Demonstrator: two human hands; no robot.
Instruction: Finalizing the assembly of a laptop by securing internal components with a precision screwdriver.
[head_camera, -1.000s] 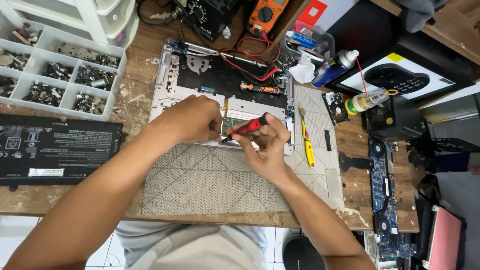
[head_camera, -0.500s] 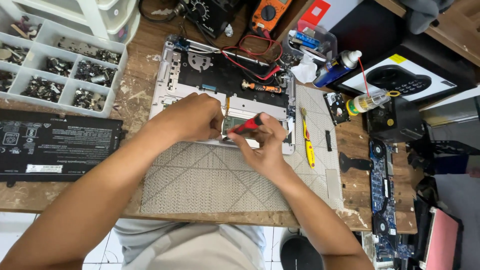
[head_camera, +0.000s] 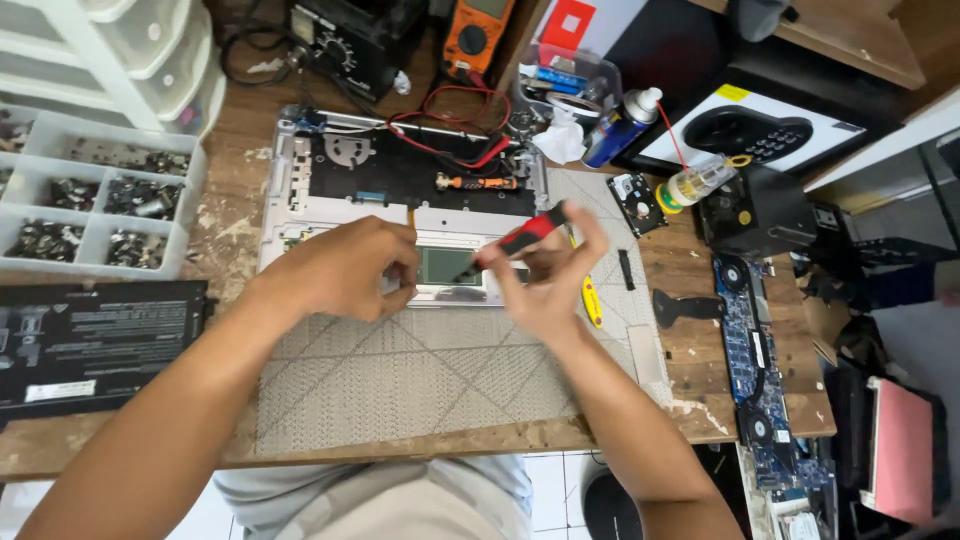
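Note:
An opened silver laptop chassis (head_camera: 300, 215) lies on a grey work mat (head_camera: 400, 370) on the wooden bench. My right hand (head_camera: 545, 280) grips a red and black screwdriver (head_camera: 520, 238), its tip pointing down-left at the rectangular plate (head_camera: 448, 265) in the chassis's front edge. My left hand (head_camera: 345, 268) rests on the chassis just left of that plate, fingers pinched together; whether it holds anything small is hidden. An orange-handled tool (head_camera: 478, 183) lies on the dark inner board.
A clear parts organiser with screws (head_camera: 90, 200) sits at left, a black flat battery (head_camera: 95, 345) below it. Behind are a multimeter (head_camera: 478, 30), red leads, a spray can (head_camera: 620, 125), a small bottle (head_camera: 695, 183). A blue circuit board (head_camera: 750, 350) lies at right, and a yellow tool (head_camera: 592, 300).
The view has drifted slightly. My right hand has lifted and tilted the screwdriver a little to the right; my left hand stays on the chassis.

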